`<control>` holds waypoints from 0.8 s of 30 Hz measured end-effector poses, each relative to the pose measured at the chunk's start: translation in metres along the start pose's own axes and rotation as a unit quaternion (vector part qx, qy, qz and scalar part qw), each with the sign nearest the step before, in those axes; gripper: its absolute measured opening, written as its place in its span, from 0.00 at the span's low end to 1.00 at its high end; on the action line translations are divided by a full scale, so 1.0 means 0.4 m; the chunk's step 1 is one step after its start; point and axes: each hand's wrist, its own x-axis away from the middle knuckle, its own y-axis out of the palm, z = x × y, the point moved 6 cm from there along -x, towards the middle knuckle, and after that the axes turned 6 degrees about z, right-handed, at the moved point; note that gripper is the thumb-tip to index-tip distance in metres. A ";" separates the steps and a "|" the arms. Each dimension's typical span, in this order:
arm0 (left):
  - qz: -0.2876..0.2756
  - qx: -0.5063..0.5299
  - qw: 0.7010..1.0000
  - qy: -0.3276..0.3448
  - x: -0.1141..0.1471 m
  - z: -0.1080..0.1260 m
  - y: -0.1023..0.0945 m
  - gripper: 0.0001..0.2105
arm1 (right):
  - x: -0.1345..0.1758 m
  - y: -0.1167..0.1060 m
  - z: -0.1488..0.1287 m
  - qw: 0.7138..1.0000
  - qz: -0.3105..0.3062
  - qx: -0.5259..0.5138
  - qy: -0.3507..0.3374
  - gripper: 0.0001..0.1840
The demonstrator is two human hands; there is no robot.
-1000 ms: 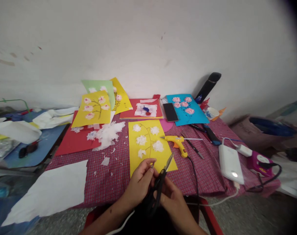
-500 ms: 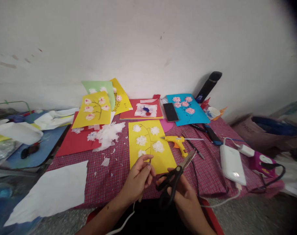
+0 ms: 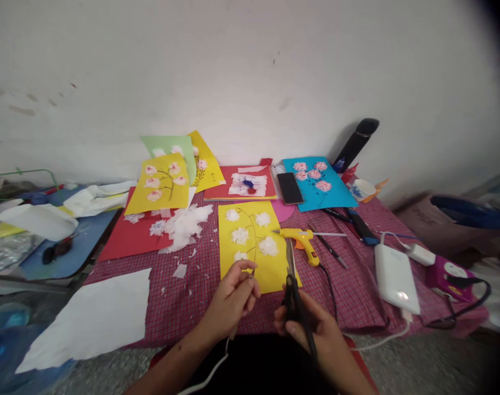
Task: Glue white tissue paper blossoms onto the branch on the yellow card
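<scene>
My left hand (image 3: 235, 293) is pinched round a thin stick with a dark tip (image 3: 253, 272); most of the stick is hidden by my fingers, so its kind is unclear. It is held over the near edge of a yellow sheet (image 3: 250, 277) that bears fluffy white flowers (image 3: 268, 246) and a brown drawn stem. My right hand (image 3: 319, 332) grips black-handled scissors (image 3: 291, 291), seen edge-on, with the blades pointing away over the sheet's right side. Just beyond the blades lies a yellow hot glue gun (image 3: 302, 239) with a clear glue stick in its back.
A white power bank (image 3: 397, 277), a phone (image 3: 290, 188) and a box cutter (image 3: 363, 227) lie to the right. Finished-looking flower sheets, yellow (image 3: 159, 192) and blue (image 3: 315, 186), stand along the wall. Torn white paper (image 3: 186, 225) and a large white sheet (image 3: 97, 312) are at left.
The scissors in my right hand have turned from tilting right to pointing straight away, and now show edge-on. My left hand keeps its pinch almost unchanged. The view has shifted slightly.
</scene>
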 end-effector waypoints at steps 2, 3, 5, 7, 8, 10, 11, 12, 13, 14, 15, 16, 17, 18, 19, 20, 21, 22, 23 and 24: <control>0.000 0.002 1.000 0.009 0.001 0.004 -0.001 0.14 | 0.001 0.000 0.002 1.000 0.002 0.007 0.001 0.30; 0.004 0.001 1.000 0.015 0.002 0.007 -0.002 0.14 | 0.002 -0.001 0.001 1.000 0.006 0.018 -0.001 0.30; 0.015 -0.002 1.000 0.022 0.003 0.010 -0.006 0.15 | 0.005 -0.004 0.000 0.999 0.018 0.049 -0.005 0.29; 0.019 -0.010 1.000 0.021 0.004 0.011 -0.007 0.14 | 0.009 -0.004 -0.004 0.997 0.016 0.079 -0.020 0.28; 0.019 -0.014 1.000 0.019 0.004 0.010 -0.007 0.13 | 0.012 -0.003 -0.007 0.995 0.009 0.091 -0.029 0.29; 0.016 -0.017 1.000 0.015 0.005 0.009 -0.006 0.12 | 0.017 -0.001 -0.012 0.994 -0.009 0.104 -0.044 0.30; 0.016 -0.017 1.000 0.013 0.005 0.008 -0.006 0.12 | 0.018 0.000 -0.013 0.993 -0.015 0.105 -0.047 0.30; 0.017 -0.016 1.000 0.012 0.005 0.008 -0.006 0.12 | 0.019 0.001 -0.015 0.993 -0.019 0.104 -0.048 0.30; 0.019 -0.016 1.000 0.012 0.005 0.008 -0.006 0.11 | 0.020 0.001 -0.016 0.993 -0.021 0.104 -0.047 0.29; 0.020 -0.016 1.000 0.011 0.005 0.008 -0.005 0.11 | 0.020 0.002 -0.017 0.993 -0.021 0.104 -0.045 0.28; 0.018 -0.016 1.000 0.010 0.006 0.008 -0.004 0.10 | 0.020 0.003 -0.019 0.993 -0.022 0.106 -0.045 0.28; 0.014 -0.018 1.000 0.007 0.007 0.009 -0.003 0.10 | 0.020 0.005 -0.021 0.993 -0.022 0.109 -0.043 0.27; 0.009 -0.021 1.000 0.003 0.008 0.009 0.000 0.09 | 0.020 0.007 -0.024 0.992 -0.023 0.114 -0.041 0.27; 0.002 -0.025 1.000 -0.002 0.009 0.009 0.002 0.09 | 0.021 0.008 -0.026 0.992 -0.023 0.117 -0.039 0.27; -0.005 -0.030 0.999 -0.008 0.010 0.010 0.005 0.09 | 0.021 0.010 -0.029 0.992 -0.023 0.120 -0.039 0.26; -0.011 -0.035 0.999 -0.013 0.011 0.011 0.007 0.09 | 0.022 0.012 -0.033 0.992 -0.025 0.121 -0.040 0.26; -0.015 -0.040 0.999 -0.016 0.012 0.012 0.009 0.09 | 0.023 0.014 -0.036 0.991 -0.027 0.121 -0.041 0.26; -0.018 -0.043 0.999 -0.019 0.013 0.013 0.010 0.09 | 0.024 0.015 -0.039 0.991 -0.029 0.120 -0.043 0.25; -0.021 -0.047 0.999 -0.020 0.014 0.014 0.012 0.09 | 0.024 0.016 -0.042 0.991 -0.030 0.120 -0.045 0.25; -0.025 -0.051 0.998 -0.020 0.014 0.015 0.013 0.09 | 0.025 0.016 -0.043 0.991 -0.031 0.120 -0.045 0.25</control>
